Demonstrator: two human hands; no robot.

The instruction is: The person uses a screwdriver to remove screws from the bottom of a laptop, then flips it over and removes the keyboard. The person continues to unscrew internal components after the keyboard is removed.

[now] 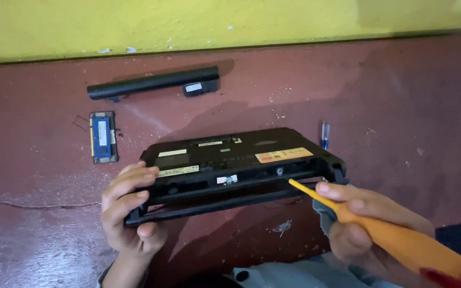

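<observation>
carefully: our left hand (129, 208) grips the laptop (236, 168); right hand (369, 224), at four o'clock, clutches the screwdriver (396, 240), whose tip could slip and gouge plastic.

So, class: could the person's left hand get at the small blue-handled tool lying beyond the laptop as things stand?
Probably not easily. The left hand grips the left end of the laptop, while the blue-handled tool lies past its far right corner. The raised laptop sits between them, so the hand would first have to let go.

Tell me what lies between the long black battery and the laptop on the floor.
Nothing: in the head view, the stretch between the battery and the laptop is bare red floor.
</observation>
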